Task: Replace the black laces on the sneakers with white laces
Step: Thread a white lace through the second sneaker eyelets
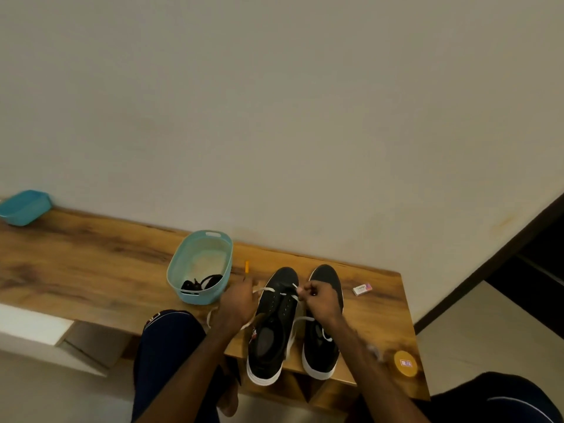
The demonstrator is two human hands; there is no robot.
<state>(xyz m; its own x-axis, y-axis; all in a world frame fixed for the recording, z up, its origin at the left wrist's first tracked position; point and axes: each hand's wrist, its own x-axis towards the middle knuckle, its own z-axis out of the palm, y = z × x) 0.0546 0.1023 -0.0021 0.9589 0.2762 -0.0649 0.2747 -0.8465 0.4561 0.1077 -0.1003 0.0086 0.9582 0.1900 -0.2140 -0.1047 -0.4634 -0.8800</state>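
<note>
Left grip [239, 303]: fingers curled round one end of the white lace [268, 290].
Right grip [320, 300]: pinches the lace's other end.
Half-laced sneaker [271, 334]: between both grips, on the table [91, 261].
Second sneaker [325, 277]: beneath the right grip.
Black laces [200, 283]: in the teal basket [198, 297], just left of the left grip.

Wood-grain table [91, 264], smooth plastic basket [175, 270], matt black sneakers [271, 337] with white rubbery soles.
</note>
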